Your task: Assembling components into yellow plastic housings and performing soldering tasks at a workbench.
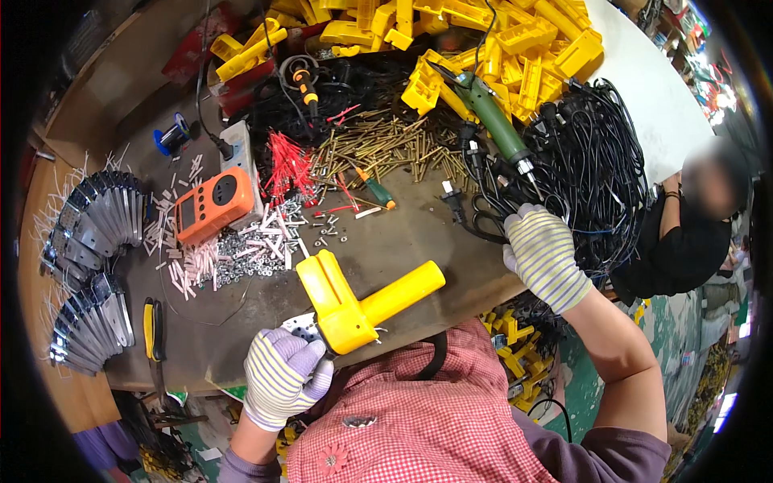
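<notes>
My left hand point(278, 378), in a striped work glove, grips a yellow plastic pistol-shaped housing point(354, 302) at the near table edge, with a small metal bracket point(299, 324) under it. My right hand point(543, 253), also gloved, reaches out to the right and rests on a tangle of black power cords point(588, 169); whether it grips a cord I cannot tell. A green electric screwdriver point(495, 121) hangs just beyond that hand.
Brass pins point(386, 145), red wire pieces point(288, 165), small screws point(241, 258) and white sleeves cover the brown table point(403, 241). An orange meter point(213, 205), stacked metal brackets point(97, 217), yellow housings point(483, 40), a soldering iron point(306, 84). Another person point(692, 225) sits at right.
</notes>
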A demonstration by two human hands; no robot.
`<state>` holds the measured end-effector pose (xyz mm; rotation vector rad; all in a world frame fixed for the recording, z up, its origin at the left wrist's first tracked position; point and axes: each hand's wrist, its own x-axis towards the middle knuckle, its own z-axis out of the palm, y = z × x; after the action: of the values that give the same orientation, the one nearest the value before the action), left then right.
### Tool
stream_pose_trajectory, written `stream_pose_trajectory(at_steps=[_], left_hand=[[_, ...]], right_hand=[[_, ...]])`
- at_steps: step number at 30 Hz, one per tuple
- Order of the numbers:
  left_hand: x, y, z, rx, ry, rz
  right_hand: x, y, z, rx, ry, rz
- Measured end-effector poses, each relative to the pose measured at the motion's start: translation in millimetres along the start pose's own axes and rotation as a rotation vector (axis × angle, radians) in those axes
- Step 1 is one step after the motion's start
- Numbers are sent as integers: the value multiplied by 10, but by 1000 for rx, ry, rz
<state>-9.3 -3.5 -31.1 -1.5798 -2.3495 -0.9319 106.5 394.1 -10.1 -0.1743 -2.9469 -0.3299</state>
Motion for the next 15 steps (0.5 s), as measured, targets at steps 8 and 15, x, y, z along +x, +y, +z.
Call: stream_pose_trajectory(at_steps=[8, 15], left_hand=[[-186, 70, -269, 156, 69, -339], [92, -102, -260, 155, -257, -349]], right_hand=[[285, 278, -758, 963, -4, 453], [755, 339, -110, 1401, 23, 198]])
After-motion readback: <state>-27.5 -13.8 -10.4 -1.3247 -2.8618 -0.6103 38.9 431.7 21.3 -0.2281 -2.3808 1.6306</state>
